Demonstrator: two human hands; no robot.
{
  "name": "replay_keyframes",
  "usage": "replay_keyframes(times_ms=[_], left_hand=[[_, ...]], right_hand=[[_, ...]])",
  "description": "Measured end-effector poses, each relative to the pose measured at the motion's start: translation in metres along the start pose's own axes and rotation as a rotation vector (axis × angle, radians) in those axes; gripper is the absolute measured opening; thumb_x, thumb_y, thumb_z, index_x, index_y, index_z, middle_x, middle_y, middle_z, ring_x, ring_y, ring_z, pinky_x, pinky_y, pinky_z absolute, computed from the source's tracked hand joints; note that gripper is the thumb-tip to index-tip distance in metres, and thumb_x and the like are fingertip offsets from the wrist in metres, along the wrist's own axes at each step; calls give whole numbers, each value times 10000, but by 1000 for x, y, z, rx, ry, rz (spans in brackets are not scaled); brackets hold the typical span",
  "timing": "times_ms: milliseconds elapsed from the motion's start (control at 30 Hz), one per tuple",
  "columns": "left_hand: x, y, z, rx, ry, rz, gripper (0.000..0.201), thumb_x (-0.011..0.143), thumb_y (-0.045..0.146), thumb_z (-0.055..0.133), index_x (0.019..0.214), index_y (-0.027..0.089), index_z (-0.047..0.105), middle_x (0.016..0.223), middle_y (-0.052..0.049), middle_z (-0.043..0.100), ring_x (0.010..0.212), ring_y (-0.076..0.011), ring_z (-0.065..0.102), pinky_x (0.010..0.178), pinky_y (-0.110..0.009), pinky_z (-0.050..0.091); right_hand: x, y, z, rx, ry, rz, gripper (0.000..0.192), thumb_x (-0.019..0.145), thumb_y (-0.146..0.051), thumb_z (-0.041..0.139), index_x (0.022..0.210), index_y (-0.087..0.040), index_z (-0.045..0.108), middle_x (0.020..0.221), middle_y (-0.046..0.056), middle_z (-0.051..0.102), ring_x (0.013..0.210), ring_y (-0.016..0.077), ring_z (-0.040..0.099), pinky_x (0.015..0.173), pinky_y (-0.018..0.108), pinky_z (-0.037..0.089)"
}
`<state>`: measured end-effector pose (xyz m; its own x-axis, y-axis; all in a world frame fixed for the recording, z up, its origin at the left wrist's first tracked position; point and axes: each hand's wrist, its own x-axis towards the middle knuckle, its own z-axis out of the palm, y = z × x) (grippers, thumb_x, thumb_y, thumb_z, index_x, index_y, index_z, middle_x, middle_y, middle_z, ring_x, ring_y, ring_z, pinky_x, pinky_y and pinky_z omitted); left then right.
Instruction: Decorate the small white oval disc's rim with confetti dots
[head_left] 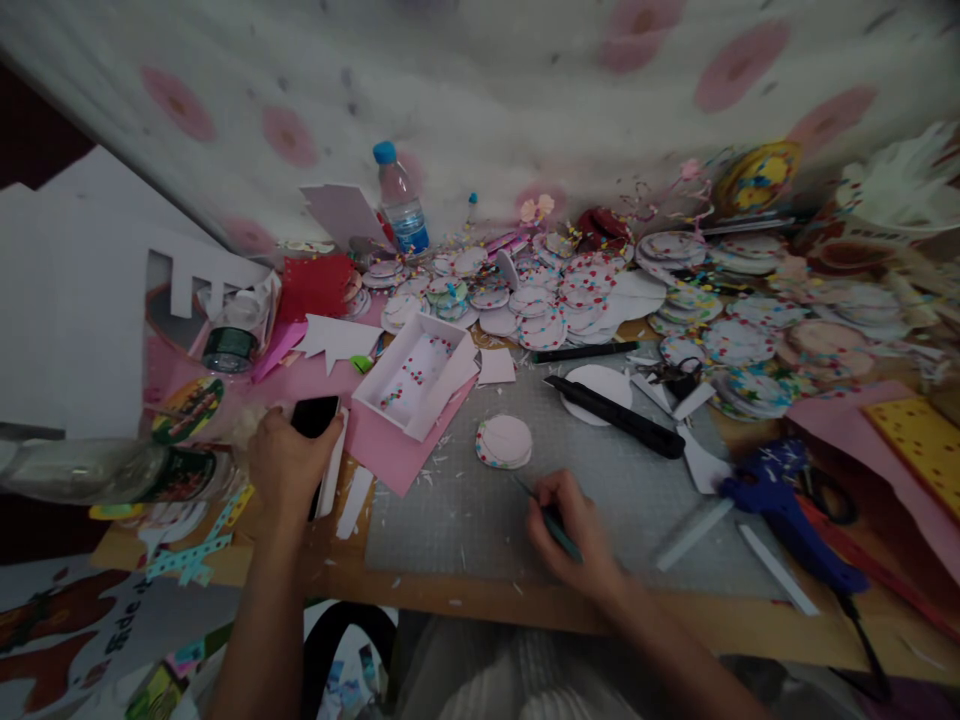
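Right hand [574, 525]: fingers closed around a slim teal-handled craft knife [551, 520], tip resting on the grey gridded cutting mat [465, 500]; best kept low-angled and drawn lightly. Left hand [289, 465]: fingers curled over a glossy black phone [315, 415] at the mat's left edge. Nearby: round, layered paper disc [504, 442] with dotted rim; shallow white cardboard box [416, 375] on matte pink paper.

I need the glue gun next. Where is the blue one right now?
In the head view the blue glue gun lies at the right of the table, beyond the grey cutting mat, beside pink paper and right of the right hand.
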<state>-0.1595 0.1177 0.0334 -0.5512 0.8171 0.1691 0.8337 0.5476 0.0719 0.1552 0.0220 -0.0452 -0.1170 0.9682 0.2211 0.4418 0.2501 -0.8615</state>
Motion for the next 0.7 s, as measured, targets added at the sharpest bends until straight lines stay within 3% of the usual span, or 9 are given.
replay_keyframes(times_ms=[233,700], left_hand=[[-1,-7,-3,-75,-55,31,907,657,622,646,1301,9,468,1098,-255,653,1052,-435,612,839,-479,498],[-3,-12,6,-58,30,71,873,662,582,670,1283,-1,479,1095,-267,641,1065,-440,602,887,-524,482]], right_hand=[[1,-1,0,-3,-3,3,169,838,-149,493,853,-246,356,672,-52,500,524,102,473,492,220,362],[3,1,0,15,16,31,168,853,-153,483,844,-249,345,647,-75,425,502,89,409,480,209,323]])
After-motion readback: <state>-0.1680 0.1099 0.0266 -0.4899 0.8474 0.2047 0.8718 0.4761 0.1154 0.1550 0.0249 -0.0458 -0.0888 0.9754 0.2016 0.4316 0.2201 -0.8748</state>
